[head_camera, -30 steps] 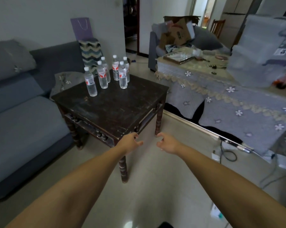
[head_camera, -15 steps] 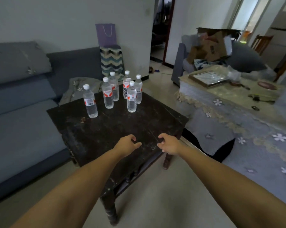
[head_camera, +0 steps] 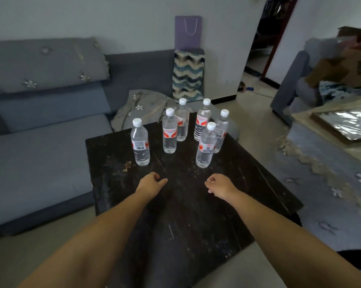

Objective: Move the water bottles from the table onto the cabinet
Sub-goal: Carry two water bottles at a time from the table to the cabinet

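Note:
Several clear water bottles with white caps and red-and-white labels stand upright at the far side of a dark wooden table [head_camera: 258, 183]. The nearest left bottle [head_camera: 140, 143] and the nearest right bottle [head_camera: 205, 146] are closest to my hands. My left hand [head_camera: 150, 183] hovers over the table just short of the left bottle, fingers loosely curled, holding nothing. Level with it, my right hand [head_camera: 220, 185] hangs below the right bottle, also loosely curled and empty. No cabinet is in view.
A grey sofa [head_camera: 40, 142] runs along the left, with a zigzag cushion [head_camera: 187, 75] and a purple paper bag [head_camera: 187, 32] behind the table. A cloth-covered low table [head_camera: 331, 163] stands to the right. A doorway [head_camera: 264, 38] opens at the back right.
The view has moved closer to the table and over it. Both hands have advanced from the table's near corner to the middle of its top, toward the bottles.

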Tool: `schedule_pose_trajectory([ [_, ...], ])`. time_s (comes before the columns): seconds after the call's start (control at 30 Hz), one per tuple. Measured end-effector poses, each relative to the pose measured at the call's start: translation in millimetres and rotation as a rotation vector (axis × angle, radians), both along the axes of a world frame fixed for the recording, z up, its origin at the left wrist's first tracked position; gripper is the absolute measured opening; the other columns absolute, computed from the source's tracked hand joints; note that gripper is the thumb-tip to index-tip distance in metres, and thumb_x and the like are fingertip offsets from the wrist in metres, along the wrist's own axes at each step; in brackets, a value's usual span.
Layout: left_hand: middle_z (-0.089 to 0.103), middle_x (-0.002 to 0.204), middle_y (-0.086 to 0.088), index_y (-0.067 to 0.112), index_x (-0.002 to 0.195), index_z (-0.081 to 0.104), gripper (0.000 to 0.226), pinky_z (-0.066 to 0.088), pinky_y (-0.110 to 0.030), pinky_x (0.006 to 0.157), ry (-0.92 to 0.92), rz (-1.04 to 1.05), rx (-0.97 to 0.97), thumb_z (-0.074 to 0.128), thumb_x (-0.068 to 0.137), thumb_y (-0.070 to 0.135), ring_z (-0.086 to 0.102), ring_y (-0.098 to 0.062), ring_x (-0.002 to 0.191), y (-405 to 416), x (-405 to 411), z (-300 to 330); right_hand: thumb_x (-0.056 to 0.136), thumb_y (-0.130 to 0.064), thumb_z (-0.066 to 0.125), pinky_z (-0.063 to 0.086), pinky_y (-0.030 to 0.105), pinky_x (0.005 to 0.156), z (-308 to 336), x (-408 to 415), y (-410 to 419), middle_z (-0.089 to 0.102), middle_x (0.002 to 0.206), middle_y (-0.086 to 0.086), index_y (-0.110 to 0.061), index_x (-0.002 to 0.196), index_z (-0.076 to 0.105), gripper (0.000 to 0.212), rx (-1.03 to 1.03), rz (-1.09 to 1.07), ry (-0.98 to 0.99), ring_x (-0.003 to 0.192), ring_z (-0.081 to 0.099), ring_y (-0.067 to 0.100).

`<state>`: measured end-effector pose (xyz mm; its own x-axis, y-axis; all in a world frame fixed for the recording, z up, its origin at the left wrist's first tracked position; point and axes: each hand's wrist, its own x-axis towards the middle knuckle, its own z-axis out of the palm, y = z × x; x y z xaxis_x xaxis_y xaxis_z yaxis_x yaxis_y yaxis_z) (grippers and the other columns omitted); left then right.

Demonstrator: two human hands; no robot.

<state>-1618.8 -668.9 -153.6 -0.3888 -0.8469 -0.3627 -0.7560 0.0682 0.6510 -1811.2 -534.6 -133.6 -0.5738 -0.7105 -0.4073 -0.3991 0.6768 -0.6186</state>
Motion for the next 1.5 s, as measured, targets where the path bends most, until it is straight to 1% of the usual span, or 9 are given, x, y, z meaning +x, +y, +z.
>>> schedule_pose_trajectory([
  [0.13, 0.055, 0.133, -0.018, 0.003, 0.133, 0.045, 0.063, 0.041, -0.038, 0.101, 0.091, 0.308, 0.083, 0.068, 0.084, 0.036, 0.053, -0.034, 0.123, -65, -19, -22, 0.089, -0.028, 0.064, 0.046, 0.034, 0.088, -16, -37, -64, 0.062, 0.111, 0.015, -0.005, 0.098, 0.061, 0.024, -0.042, -0.173, 0.03, 0.113, 0.059, 0.034],
  [0.23, 0.043, 0.144, -0.017, 0.008, 0.143, 0.031, 0.086, 0.038, -0.047, 0.109, 0.204, 0.499, 0.049, 0.078, 0.075, 0.033, 0.044, -0.035, 0.132, -99, -30, -37, 0.079, -0.024, 0.076, 0.043, 0.037, 0.099, -33, -48, -97, 0.048, 0.137, 0.022, 0.002, 0.136, 0.042, 0.071, -0.191, -0.398, -0.059, 0.124, 0.052, 0.036],
  [0.33, 0.037, 0.15, -0.009, 0.016, 0.148, 0.023, 0.101, 0.034, -0.049, 0.113, 0.328, 0.537, -0.044, 0.084, 0.068, 0.031, 0.037, -0.029, 0.138, -122, -38, -48, 0.072, -0.013, 0.082, 0.042, 0.03, 0.098, -51, -52, -119, 0.044, 0.142, 0.015, -0.008, 0.145, 0.03, 0.09, -0.381, -0.518, -0.141, 0.127, 0.05, 0.028],
  [0.53, 0.047, 0.14, -0.001, 0.021, 0.141, 0.029, 0.087, 0.038, -0.034, 0.105, 0.489, 0.582, -0.061, 0.082, 0.072, 0.027, 0.047, -0.02, 0.129, -147, -49, -66, 0.075, -0.013, 0.08, 0.039, 0.023, 0.097, -77, -55, -147, 0.047, 0.141, 0.007, -0.013, 0.146, 0.023, 0.091, -0.514, -0.672, -0.253, 0.127, 0.05, 0.02],
  [0.7, 0.056, 0.131, -0.003, 0.02, 0.137, 0.035, 0.078, 0.043, -0.034, 0.101, 0.485, 0.626, -0.056, 0.08, 0.074, 0.028, 0.055, -0.022, 0.119, -155, -50, -72, 0.078, -0.019, 0.078, 0.041, 0.026, 0.098, -81, -56, -152, 0.052, 0.138, 0.006, -0.015, 0.143, 0.03, 0.08, -0.482, -0.7, -0.184, 0.125, 0.054, 0.021],
  [0.83, 0.06, 0.127, -0.005, 0.018, 0.133, 0.041, 0.071, 0.045, -0.032, 0.097, 0.471, 0.527, -0.054, 0.08, 0.074, 0.027, 0.059, -0.022, 0.113, -146, -43, -65, 0.078, -0.019, 0.078, 0.042, 0.024, 0.089, -76, -59, -137, 0.057, 0.132, 0.008, -0.012, 0.137, 0.038, 0.072, -0.441, -0.61, -0.142, 0.119, 0.058, 0.024],
  [1.17, 0.066, 0.118, 0.0, 0.025, 0.128, 0.051, 0.061, 0.048, -0.038, 0.1, 0.434, 0.277, 0.115, 0.077, 0.074, 0.032, 0.063, -0.021, 0.111, -45, -65, -54, 0.079, -0.024, 0.076, 0.048, 0.038, 0.103, -69, -34, -54, 0.062, 0.125, 0.004, -0.016, 0.132, 0.048, 0.061, -0.335, -0.483, -0.184, 0.115, 0.061, 0.023],
  [1.33, 0.066, 0.117, 0.002, 0.023, 0.127, 0.053, 0.058, 0.049, -0.037, 0.098, 0.452, 0.133, 0.207, 0.077, 0.075, 0.031, 0.063, -0.018, 0.107, 26, -88, -48, 0.075, -0.027, 0.078, 0.051, 0.042, 0.099, -62, -41, 34, 0.065, 0.121, 0.002, -0.019, 0.131, 0.049, 0.064, -0.325, -0.515, -0.213, 0.109, 0.065, 0.02],
  [1.5, 0.072, 0.1, 0.003, 0.025, 0.11, 0.061, 0.037, 0.053, -0.031, 0.085, 0.414, -0.148, 0.292, 0.074, 0.075, 0.028, 0.069, -0.015, 0.094, 106, -111, -32, 0.068, -0.034, 0.078, 0.055, 0.042, 0.094, -46, -49, 151, 0.07, 0.11, 0.002, -0.019, 0.122, 0.056, 0.06, -0.337, -0.61, -0.172, 0.1, 0.069, 0.02],
])
